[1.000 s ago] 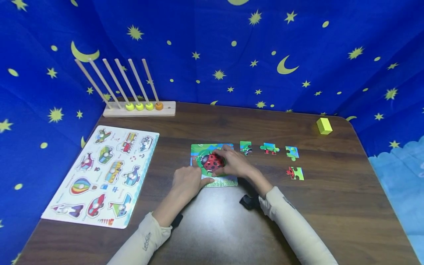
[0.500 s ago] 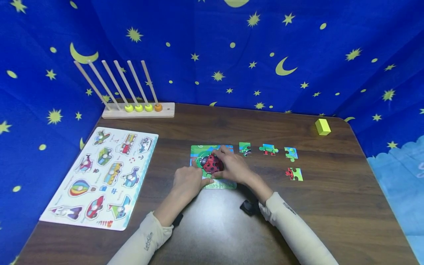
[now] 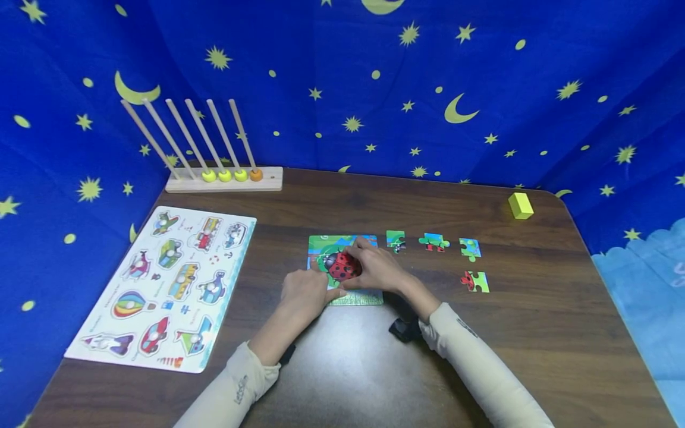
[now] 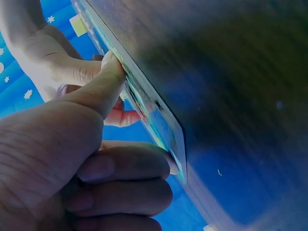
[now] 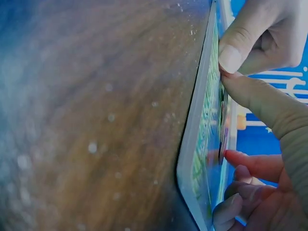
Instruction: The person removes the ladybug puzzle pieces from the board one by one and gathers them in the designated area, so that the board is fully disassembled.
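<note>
A small jigsaw board (image 3: 357, 298) with a ladybug picture lies on the table. My left hand (image 3: 306, 292) rests at its lower left; the straight thumb presses on the board while the other fingers bend, the index tip touching near the edge (image 4: 179, 144) in the left wrist view. From the right, my right hand (image 3: 381, 268) curves thumb and index around a red, black-spotted jigsaw piece (image 3: 348, 268), partly covered by the fingers. In the right wrist view that piece's dark edge (image 5: 222, 122) shows between them, close over the board. Both thumb tips meet there.
Several loose jigsaw pieces (image 3: 434, 242) lie right of the board. At left is a white peg puzzle (image 3: 160, 291) of vehicles. Behind it stands a wooden rod stand (image 3: 225, 185) with beads. A yellow block (image 3: 521, 205) sits at back right, before a blue starry curtain (image 3: 342, 77).
Both hands stay in nearly the same place on the board. The right fingers shift slightly around the ladybug piece; the whole view moves slightly as well.
</note>
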A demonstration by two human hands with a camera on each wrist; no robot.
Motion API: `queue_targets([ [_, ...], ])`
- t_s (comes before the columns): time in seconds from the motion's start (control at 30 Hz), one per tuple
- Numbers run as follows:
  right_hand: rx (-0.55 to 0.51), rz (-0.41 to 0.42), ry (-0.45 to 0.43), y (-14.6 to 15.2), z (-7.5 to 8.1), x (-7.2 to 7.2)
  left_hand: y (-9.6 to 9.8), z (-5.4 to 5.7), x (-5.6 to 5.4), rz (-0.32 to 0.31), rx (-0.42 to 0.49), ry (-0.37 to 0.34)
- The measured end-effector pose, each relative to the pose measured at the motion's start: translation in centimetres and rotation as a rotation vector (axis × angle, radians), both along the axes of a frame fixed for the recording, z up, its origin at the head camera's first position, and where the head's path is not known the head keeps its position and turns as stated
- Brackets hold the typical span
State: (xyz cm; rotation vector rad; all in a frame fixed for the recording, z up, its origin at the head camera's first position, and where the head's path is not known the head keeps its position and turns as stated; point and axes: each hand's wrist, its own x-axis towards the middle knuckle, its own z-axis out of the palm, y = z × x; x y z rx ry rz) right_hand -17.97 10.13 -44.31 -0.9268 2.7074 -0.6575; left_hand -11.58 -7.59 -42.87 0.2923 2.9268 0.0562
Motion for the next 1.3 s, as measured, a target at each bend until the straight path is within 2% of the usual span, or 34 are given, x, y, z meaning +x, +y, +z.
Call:
queue_targets([
  [0.17, -0.007, -0.003, 0.024, 0.8, 0.5, 0.2, 0.1, -0.1, 0.0, 0.000, 0.010, 0.005],
  [0.3, -0.002, -0.022, 0.046, 2.6, 1.3, 0.6, 0.1, 0.0, -0.1, 0.007, 0.008, -0.011],
  [0.57, 0.068, -0.098, 0.073, 9.0, 2.3, 1.1, -0.1, 0.0, -0.1, 0.012, 0.030, -0.002],
  [0.87, 0.131, -0.178, 0.066, 15.4, 1.7, 1.5, -0.1, -0.2, 0.0, 0.011, 0.059, 0.010],
  [1.07, 0.149, -0.210, 0.038, 16.9, 1.3, 1.4, -0.1, -0.1, 0.1, 0.015, 0.060, 0.005],
  [1.3, 0.141, -0.232, -0.016, 17.5, 1.3, 1.2, -0.1, -0.2, 0.1, 0.012, 0.061, 0.031],
])
